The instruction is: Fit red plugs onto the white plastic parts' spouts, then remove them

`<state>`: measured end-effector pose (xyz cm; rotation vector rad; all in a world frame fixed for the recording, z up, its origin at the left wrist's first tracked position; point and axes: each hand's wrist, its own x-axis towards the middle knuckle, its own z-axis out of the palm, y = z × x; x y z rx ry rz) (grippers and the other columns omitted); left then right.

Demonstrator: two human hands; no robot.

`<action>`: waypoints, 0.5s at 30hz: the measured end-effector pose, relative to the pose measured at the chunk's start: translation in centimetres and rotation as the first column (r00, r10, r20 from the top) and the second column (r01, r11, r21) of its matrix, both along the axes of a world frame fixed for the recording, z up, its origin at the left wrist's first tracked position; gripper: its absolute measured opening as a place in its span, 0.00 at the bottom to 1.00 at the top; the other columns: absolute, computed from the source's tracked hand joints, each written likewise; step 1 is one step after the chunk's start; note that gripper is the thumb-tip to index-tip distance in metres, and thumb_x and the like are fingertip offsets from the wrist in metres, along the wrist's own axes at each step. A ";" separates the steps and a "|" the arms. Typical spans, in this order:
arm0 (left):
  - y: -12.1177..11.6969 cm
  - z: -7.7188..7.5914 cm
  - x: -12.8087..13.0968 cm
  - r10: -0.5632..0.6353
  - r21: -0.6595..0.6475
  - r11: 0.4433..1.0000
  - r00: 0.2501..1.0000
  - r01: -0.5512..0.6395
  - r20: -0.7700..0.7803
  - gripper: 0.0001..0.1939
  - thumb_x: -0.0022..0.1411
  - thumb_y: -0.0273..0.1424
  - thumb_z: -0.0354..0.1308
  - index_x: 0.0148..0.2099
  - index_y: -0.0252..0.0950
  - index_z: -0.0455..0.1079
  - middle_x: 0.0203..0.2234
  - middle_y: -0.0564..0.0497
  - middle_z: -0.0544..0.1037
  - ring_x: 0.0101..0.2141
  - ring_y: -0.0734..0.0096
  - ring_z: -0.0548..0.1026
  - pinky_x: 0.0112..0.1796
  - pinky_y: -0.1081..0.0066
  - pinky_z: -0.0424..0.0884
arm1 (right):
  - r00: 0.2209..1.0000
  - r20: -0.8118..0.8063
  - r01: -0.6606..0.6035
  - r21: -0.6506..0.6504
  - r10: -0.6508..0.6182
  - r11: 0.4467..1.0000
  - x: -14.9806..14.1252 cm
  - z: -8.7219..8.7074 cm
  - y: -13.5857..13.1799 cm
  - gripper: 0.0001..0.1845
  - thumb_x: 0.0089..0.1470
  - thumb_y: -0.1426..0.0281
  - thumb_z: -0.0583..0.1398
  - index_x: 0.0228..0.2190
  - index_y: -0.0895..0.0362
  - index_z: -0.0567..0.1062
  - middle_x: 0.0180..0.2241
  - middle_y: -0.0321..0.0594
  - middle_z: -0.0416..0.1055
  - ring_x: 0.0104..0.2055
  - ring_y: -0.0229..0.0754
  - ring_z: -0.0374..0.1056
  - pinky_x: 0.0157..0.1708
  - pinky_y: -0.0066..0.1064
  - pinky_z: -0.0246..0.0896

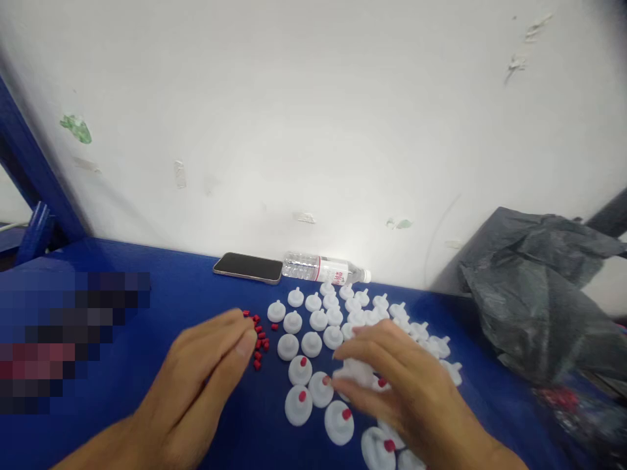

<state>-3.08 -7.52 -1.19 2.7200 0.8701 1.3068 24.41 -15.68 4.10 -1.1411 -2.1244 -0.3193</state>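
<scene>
My left hand (210, 372) is closed, its thumb pressed against the fingers beside a small pile of red caps (258, 344). Anything in that pinch is hidden. Over the white pieces, my right hand (396, 378) curls with a blurred white disc (355, 371) between thumb and fingers. Round white discs with a short spout (311, 344) stand in a spread across the table's middle and right. Several nearer ones, such as a white disc (298, 408), carry a red cap on the spout. My right thumb tip overlaps another capped disc (321, 390).
A phone (248, 267) and a clear plastic bottle (326, 268) lie along the wall on the blue table (161, 274). A dark grey plastic bag (529, 294) bulges at the right. Clear bagged material with something red (561, 398) lies below it.
</scene>
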 end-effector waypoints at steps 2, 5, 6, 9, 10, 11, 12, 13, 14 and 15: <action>1.4 0.8 0.6 -0.001 -0.048 0.999 1.000 0.000 -0.020 0.17 0.75 0.27 0.46 0.31 0.45 0.62 0.22 0.55 0.70 0.25 0.62 0.71 0.26 0.62 0.72 | 0.998 -0.020 0.066 -0.029 -0.067 0.997 0.9 0.5 0.4 0.03 0.68 0.63 0.62 0.41 0.47 0.76 0.36 0.30 0.83 0.38 0.38 0.81 0.44 0.28 0.80; 2.2 1.2 1.9 0.002 -0.142 0.990 0.990 -0.023 -0.143 0.17 0.77 0.30 0.46 0.32 0.43 0.61 0.26 0.54 0.71 0.30 0.61 0.70 0.30 0.60 0.69 | 0.989 -0.038 0.140 -0.087 -0.144 0.986 1.4 0.3 0.7 0.04 0.68 0.67 0.61 0.42 0.47 0.77 0.40 0.31 0.84 0.43 0.41 0.81 0.49 0.33 0.80; 2.2 1.1 2.2 -0.004 -0.155 0.988 0.985 -0.023 -0.170 0.16 0.77 0.30 0.45 0.33 0.42 0.63 0.28 0.53 0.72 0.32 0.60 0.70 0.33 0.59 0.70 | 0.986 -0.032 0.160 -0.093 -0.163 0.983 1.4 0.1 0.7 0.05 0.68 0.67 0.61 0.42 0.46 0.78 0.42 0.32 0.84 0.45 0.42 0.81 0.49 0.36 0.81; 1.9 0.2 2.5 -0.037 -0.163 0.987 0.980 0.005 -0.196 0.15 0.77 0.28 0.44 0.38 0.41 0.68 0.34 0.51 0.74 0.37 0.58 0.71 0.38 0.58 0.71 | 0.982 -0.026 0.181 -0.108 -0.184 0.978 1.3 -0.9 0.9 0.07 0.68 0.67 0.60 0.39 0.46 0.79 0.42 0.35 0.82 0.44 0.45 0.80 0.47 0.41 0.81; 1.9 -0.1 2.5 -0.045 -0.159 0.987 0.979 0.013 -0.199 0.15 0.77 0.27 0.44 0.39 0.41 0.69 0.36 0.51 0.74 0.38 0.59 0.71 0.38 0.59 0.71 | 0.984 -0.029 0.173 -0.121 -0.178 0.977 1.3 -1.2 1.0 0.07 0.67 0.67 0.61 0.38 0.46 0.80 0.40 0.34 0.81 0.42 0.44 0.79 0.45 0.41 0.80; 1.9 -0.3 2.4 -0.051 -0.152 0.988 0.978 0.020 -0.202 0.15 0.77 0.27 0.44 0.40 0.41 0.69 0.36 0.51 0.75 0.38 0.59 0.71 0.39 0.59 0.71 | 0.985 -0.034 0.162 -0.134 -0.168 0.978 1.4 -1.4 1.1 0.07 0.67 0.68 0.61 0.38 0.45 0.80 0.37 0.32 0.81 0.40 0.44 0.79 0.44 0.42 0.79; 1.9 -0.4 2.4 -0.052 -0.141 0.990 0.977 0.023 -0.205 0.14 0.77 0.26 0.44 0.40 0.41 0.69 0.36 0.52 0.75 0.38 0.59 0.71 0.39 0.59 0.72 | 0.988 -0.037 0.146 -0.148 -0.153 0.978 1.4 -1.5 1.2 0.07 0.67 0.69 0.62 0.38 0.45 0.80 0.35 0.30 0.81 0.38 0.43 0.78 0.44 0.43 0.78; 2.0 -0.5 2.3 -0.050 -0.128 0.992 0.976 0.023 -0.212 0.14 0.77 0.26 0.45 0.40 0.41 0.69 0.36 0.52 0.75 0.37 0.60 0.71 0.38 0.59 0.72 | 0.990 -0.041 0.130 -0.160 -0.138 0.978 1.5 -1.6 1.3 0.07 0.67 0.69 0.62 0.39 0.45 0.80 0.34 0.28 0.81 0.37 0.43 0.78 0.45 0.44 0.77; 2.1 -0.6 2.3 -0.036 -0.103 0.995 0.976 0.014 -0.215 0.14 0.77 0.26 0.45 0.39 0.41 0.69 0.36 0.52 0.75 0.37 0.60 0.71 0.38 0.59 0.72 | 0.991 -0.041 0.116 -0.173 -0.125 0.978 1.6 -1.7 1.3 0.07 0.67 0.70 0.62 0.39 0.45 0.79 0.34 0.27 0.82 0.36 0.42 0.78 0.46 0.45 0.76; 2.1 -0.6 2.3 -0.022 -0.078 0.997 0.975 0.005 -0.220 0.14 0.76 0.26 0.46 0.39 0.41 0.69 0.36 0.52 0.75 0.37 0.60 0.71 0.38 0.60 0.72 | 0.992 -0.038 0.108 -0.190 -0.118 0.976 1.7 -1.8 1.4 0.07 0.67 0.70 0.62 0.40 0.45 0.79 0.34 0.26 0.83 0.36 0.42 0.78 0.47 0.46 0.75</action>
